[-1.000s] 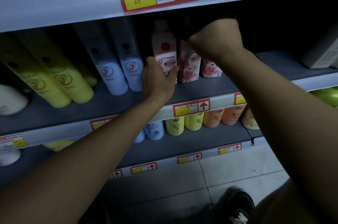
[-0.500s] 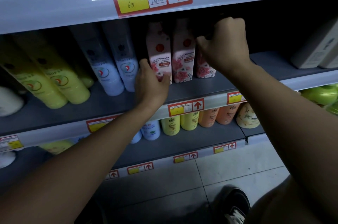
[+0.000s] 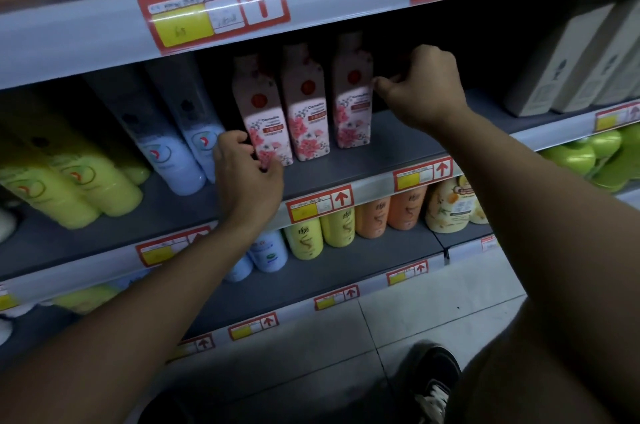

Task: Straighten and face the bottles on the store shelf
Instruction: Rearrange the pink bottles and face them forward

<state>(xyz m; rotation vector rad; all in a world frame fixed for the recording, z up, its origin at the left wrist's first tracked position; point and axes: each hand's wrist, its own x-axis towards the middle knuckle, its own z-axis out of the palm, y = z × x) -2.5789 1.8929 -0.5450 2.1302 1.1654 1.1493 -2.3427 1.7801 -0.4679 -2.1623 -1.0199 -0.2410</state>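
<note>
Three pink floral bottles stand upright in a row on the middle shelf (image 3: 398, 136), labels facing out: a left pink bottle (image 3: 261, 104), a middle pink bottle (image 3: 306, 101) and a right pink bottle (image 3: 351, 91). My left hand (image 3: 247, 174) grips the lower part of the left pink bottle, fingers on its left side and thumb in front. My right hand (image 3: 422, 87) sits just right of the right pink bottle with its fingers curled. Its fingertips touch that bottle's right edge.
Pale blue bottles (image 3: 187, 132) and yellow bottles (image 3: 79, 181) lean to the left of the pink ones. White boxes (image 3: 571, 66) stand at the right. The shelf below holds yellow and orange bottles (image 3: 374, 215). My shoe (image 3: 433, 378) is on the tiled floor.
The right pink bottle now stands in line with the other two, label forward. My right hand came off its top to its right side. My left hand slid down the left bottle.
</note>
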